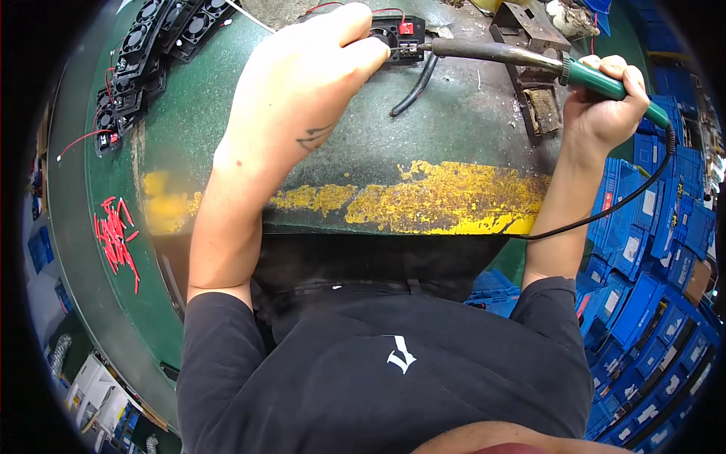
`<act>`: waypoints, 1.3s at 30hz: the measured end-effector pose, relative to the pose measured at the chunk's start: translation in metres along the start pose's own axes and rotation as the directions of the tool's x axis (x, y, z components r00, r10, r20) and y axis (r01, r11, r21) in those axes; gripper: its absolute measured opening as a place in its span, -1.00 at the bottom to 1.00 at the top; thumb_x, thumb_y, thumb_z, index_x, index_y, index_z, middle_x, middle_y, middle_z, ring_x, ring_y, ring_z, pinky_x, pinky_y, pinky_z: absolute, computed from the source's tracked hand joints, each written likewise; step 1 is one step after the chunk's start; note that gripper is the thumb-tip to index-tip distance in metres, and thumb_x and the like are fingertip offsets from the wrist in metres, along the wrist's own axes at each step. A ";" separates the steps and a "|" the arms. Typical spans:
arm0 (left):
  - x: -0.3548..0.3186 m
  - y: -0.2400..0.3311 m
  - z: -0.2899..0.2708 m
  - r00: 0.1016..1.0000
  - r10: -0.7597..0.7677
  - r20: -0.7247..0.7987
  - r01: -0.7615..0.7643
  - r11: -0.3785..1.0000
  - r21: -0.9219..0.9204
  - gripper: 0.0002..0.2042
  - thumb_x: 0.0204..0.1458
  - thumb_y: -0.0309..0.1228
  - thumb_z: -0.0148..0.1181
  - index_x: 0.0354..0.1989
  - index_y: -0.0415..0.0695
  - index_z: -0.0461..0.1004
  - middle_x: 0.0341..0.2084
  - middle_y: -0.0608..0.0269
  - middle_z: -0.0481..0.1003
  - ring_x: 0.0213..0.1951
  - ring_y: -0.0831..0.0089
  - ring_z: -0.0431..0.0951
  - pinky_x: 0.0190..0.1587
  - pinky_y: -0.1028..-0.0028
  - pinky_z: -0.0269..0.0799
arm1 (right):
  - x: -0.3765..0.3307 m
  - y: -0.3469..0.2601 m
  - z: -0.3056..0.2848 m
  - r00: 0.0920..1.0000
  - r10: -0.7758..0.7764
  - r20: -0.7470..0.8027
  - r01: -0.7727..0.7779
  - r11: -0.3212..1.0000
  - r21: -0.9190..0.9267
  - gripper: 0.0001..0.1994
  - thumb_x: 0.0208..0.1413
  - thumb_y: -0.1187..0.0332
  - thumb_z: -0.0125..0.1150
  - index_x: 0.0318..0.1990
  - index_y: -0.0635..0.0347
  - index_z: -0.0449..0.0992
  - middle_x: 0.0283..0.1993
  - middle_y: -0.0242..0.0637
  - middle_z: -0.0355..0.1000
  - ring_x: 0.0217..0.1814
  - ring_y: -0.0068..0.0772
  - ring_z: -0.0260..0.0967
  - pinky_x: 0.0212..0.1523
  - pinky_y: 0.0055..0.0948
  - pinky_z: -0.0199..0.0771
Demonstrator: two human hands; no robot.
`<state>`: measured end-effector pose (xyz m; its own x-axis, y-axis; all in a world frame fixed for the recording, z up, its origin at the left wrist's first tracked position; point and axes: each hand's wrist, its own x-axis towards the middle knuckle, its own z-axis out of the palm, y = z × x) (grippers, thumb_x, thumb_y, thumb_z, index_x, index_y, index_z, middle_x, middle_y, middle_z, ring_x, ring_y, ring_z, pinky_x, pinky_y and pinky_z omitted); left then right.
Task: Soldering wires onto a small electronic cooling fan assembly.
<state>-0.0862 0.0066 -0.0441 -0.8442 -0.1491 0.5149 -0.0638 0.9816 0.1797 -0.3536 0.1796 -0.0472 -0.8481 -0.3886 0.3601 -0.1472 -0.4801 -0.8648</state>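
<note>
My right hand is wrapped round the green handle of a soldering iron. The iron lies nearly level, pointing left, with its tip at the terminals of a small black cooling fan. A red part sits on the fan's near right corner, and thin red wire shows behind my left hand. My left hand is closed in a pinch at the fan's near edge, fingertips beside the terminals. Something thin and dark runs from the fingertips to the terminals; its kind is too small to tell. The hand covers the fan's left part.
More black fans with red wires lie at the far left. Red tubing pieces are scattered at left. A metal iron stand with a sponge stands at right. A black cable piece lies near the fan. Blue bins fill the right side.
</note>
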 end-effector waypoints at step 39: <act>0.000 0.001 0.003 1.000 -0.020 0.017 0.019 0.999 0.050 -0.85 0.01 -0.49 0.37 -0.23 -0.11 0.60 -0.39 0.20 0.44 -0.33 0.16 0.57 -0.31 0.27 0.49 | -0.001 0.002 0.001 0.999 -0.047 0.023 0.047 0.999 0.008 -0.76 0.12 0.28 0.00 -0.51 0.22 0.35 -0.45 -0.22 0.37 -0.39 -0.20 0.33 -0.20 -0.23 0.43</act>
<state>-0.0880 0.0079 -0.0462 -0.8518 -0.1664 0.4968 -0.1061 0.9834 0.1474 -0.3528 0.1784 -0.0486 -0.8283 -0.3837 0.4083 -0.1826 -0.5040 -0.8442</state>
